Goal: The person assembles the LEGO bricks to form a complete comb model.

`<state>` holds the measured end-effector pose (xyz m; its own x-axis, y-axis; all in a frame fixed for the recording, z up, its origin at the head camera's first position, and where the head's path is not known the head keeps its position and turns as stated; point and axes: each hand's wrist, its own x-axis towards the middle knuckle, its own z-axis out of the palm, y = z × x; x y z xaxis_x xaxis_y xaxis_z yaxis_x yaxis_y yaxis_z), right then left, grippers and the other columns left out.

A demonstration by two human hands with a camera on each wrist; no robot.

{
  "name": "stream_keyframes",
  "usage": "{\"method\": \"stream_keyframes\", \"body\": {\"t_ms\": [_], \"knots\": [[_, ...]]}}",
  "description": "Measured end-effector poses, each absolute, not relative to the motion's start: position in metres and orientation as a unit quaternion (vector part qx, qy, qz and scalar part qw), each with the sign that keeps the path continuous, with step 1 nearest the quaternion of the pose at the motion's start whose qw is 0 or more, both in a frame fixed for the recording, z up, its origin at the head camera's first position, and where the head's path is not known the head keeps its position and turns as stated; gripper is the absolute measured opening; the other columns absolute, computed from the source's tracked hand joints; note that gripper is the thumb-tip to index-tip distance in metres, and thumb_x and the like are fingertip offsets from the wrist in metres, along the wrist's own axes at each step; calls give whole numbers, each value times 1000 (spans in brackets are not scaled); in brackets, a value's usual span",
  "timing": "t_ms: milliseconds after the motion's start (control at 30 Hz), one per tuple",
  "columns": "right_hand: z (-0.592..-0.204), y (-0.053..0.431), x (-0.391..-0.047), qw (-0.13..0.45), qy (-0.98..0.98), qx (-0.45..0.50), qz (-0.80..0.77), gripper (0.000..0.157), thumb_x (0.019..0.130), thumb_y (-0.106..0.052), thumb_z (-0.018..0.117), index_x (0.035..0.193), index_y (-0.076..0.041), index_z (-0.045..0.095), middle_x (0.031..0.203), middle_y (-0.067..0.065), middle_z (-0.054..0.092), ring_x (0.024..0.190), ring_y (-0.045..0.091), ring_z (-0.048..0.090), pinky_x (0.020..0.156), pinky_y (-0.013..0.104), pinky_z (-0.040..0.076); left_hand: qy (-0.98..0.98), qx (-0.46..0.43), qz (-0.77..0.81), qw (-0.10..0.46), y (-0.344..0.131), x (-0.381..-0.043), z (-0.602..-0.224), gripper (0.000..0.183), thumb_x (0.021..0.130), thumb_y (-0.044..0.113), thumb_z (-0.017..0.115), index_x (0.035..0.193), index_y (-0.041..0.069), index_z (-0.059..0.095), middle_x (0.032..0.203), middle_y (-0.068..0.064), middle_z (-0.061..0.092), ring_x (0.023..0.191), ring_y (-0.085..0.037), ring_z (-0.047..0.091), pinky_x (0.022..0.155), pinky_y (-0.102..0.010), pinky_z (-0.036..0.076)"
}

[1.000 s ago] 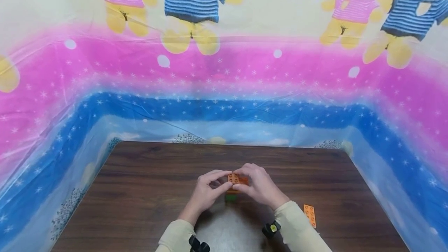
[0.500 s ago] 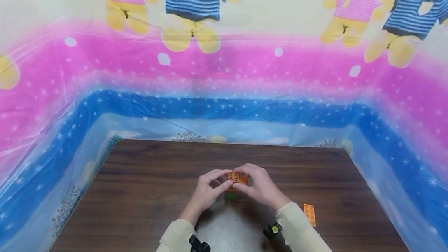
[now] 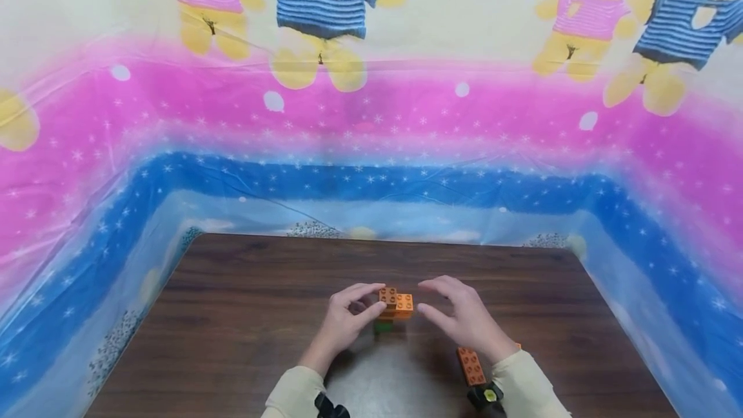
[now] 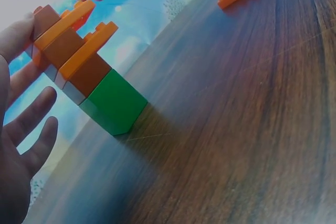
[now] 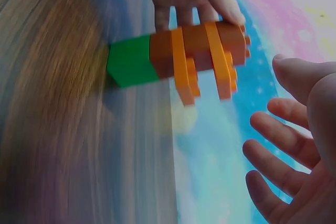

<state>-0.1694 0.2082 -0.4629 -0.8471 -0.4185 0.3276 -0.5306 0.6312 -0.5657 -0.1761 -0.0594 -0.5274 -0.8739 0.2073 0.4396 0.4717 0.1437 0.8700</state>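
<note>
A tower of toy building bricks [image 3: 404, 302] stands upright on the table, with a green block [image 4: 114, 102] at its foot. Brown bricks and orange plates alternate above, and the plates jut out to the right. My left hand [image 3: 348, 316] pinches the brown brick [image 5: 231, 41] at the very top between thumb and fingers. To the right of the tower, my right hand [image 3: 464, 317] holds nothing; its fingers are spread and apart from the bricks.
A loose brown brick [image 3: 471, 366] lies on the dark wooden table [image 3: 261, 276] beside my right wrist. An orange plate [image 3: 518, 346] there is mostly hidden by the forearm. A printed cloth [image 3: 371, 179] hangs behind and beside the table.
My right hand has let go of the tower and moved right. The tower's jutting plate and the loose brown brick now show; the orange plate is mostly covered. My left hand stays put.
</note>
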Motion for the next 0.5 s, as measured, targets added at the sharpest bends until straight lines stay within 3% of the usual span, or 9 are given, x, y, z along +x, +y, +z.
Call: {"method": "stream_keyframes", "body": {"t_ms": [333,500], "knots": [[-477,256,-164,112,-921,210,308,35,97,-27,78,130,-17,72,126,-2,72,115,21,69,90,49,59,-749,-227,-614,106,-61,-178,-531,31,97,18,78,129,18,76,121,-2,75,92,-19,70,79,-37,60],[-486,277,-161,94,-931,179,304,35,97,-28,78,129,-16,72,124,1,72,112,26,70,91,51,58,-747,-228,-616,102,-61,-179,-530,31,97,18,78,128,19,76,120,-1,75,93,-20,70,80,-37,60]]}}
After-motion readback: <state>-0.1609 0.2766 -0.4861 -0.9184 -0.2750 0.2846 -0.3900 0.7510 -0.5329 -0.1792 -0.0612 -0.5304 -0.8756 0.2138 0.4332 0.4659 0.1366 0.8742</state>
